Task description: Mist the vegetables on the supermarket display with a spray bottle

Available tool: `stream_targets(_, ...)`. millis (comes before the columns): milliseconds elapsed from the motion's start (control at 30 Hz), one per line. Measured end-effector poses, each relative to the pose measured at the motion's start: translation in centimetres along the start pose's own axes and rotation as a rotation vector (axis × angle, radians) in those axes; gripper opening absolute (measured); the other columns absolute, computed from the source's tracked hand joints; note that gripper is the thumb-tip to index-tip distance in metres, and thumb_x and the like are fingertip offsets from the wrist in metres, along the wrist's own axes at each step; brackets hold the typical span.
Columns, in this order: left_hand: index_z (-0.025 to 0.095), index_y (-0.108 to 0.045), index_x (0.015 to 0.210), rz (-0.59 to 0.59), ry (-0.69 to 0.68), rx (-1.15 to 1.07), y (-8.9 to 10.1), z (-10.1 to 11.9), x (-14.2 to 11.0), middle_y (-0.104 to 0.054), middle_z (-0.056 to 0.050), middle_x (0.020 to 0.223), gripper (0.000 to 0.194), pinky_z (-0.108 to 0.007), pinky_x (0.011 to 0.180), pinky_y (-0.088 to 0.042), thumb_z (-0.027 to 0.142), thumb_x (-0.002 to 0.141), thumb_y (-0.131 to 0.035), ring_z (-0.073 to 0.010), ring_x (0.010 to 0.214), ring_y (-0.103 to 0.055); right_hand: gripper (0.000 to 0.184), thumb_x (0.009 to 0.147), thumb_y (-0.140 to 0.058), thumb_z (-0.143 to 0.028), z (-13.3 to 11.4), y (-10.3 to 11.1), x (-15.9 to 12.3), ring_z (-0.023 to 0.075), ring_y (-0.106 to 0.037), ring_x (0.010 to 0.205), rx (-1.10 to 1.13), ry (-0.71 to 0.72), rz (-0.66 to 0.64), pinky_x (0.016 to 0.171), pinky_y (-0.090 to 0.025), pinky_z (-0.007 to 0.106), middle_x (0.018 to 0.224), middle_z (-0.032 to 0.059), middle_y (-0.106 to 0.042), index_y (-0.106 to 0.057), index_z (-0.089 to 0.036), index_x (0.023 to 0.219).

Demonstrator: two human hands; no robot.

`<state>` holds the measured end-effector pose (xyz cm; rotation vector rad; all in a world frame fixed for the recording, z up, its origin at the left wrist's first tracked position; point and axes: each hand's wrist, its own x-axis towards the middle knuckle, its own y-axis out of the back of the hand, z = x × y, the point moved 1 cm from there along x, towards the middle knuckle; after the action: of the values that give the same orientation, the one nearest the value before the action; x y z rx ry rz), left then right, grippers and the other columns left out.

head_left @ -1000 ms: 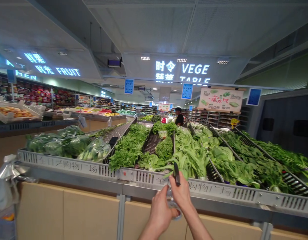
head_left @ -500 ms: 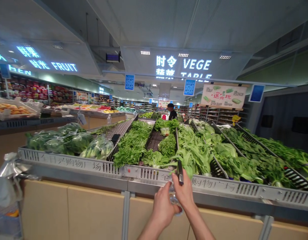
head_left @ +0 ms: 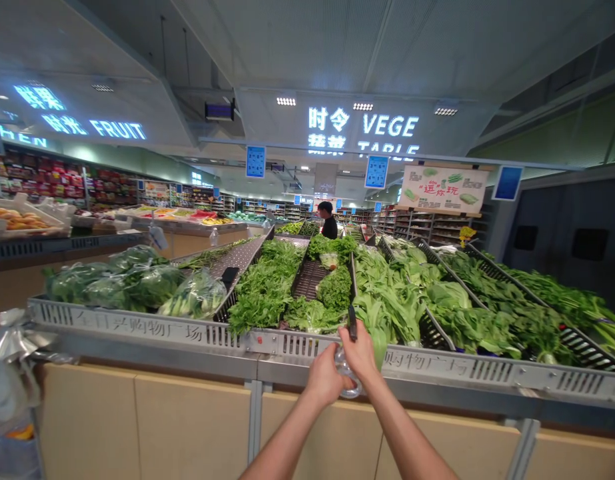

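Observation:
In front of the vegetable stand, my two hands are close together around a clear spray bottle with a black head. My left hand wraps round the clear body from the left. My right hand is closed at its upper part, with the black head pointing up toward the greens; its fingers are partly hidden. Just beyond lie curly lettuce and long-leaved greens, with some leaves right behind my right hand.
A grey slotted rail edges the stand. Bagged greens and a black phone-like object lie to the left. Black dividers separate the greens. A person in black stands at the far end. Plastic bags hang at the left corner.
Both hands have risen slightly with the spray bottle and shifted a little left. The far person appears further left. The whole view has shifted slightly.

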<state>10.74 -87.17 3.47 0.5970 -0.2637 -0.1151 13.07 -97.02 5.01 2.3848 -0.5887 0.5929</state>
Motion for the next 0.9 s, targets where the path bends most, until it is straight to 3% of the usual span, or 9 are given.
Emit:
stream_targets(333,0.020,-0.052,0.097,-0.017,-0.034,0.022,0.6,-1.8,0.9,-0.061,-0.002,0.091,0.063,-0.027,0.070,-0.042,0.023,0.038,-0.072,-0.0212,0.083,-0.055,0.029,0.072,-0.037,-0.040,0.1,-1.3,0.1,0.0181,-0.053,0.070,-0.012,-0.018,-0.002,0.062,-0.038,0.027,0.075,0.0059,-0.058,-0.049,-0.017,0.084)
stream_targets(600,0.016,-0.054,0.096,-0.045,-0.002,-0.041,0.3,-2.3,0.2,-0.061,-0.004,0.093,0.060,-0.027,0.073,-0.042,0.024,0.039,-0.072,-0.0198,0.083,-0.054,0.030,0.073,-0.033,-0.041,0.4,-1.5,-0.8,0.0172,-0.052,0.062,-0.151,-0.066,-0.044,0.054,-0.035,0.025,0.067,0.0045,-0.058,-0.050,-0.017,0.080)
stream_targets(900,0.019,-0.053,0.095,0.015,0.008,0.033,1.0,-2.1,-1.6,-0.061,-0.001,0.092,0.059,-0.026,0.072,-0.042,0.021,0.039,-0.071,-0.0188,0.083,-0.055,0.026,0.071,-0.039,-0.038,-0.6,-1.3,-2.4,0.0173,-0.054,0.068,0.077,0.015,-0.045,0.061,-0.039,0.026,0.074,0.0042,-0.060,-0.052,-0.018,0.083)
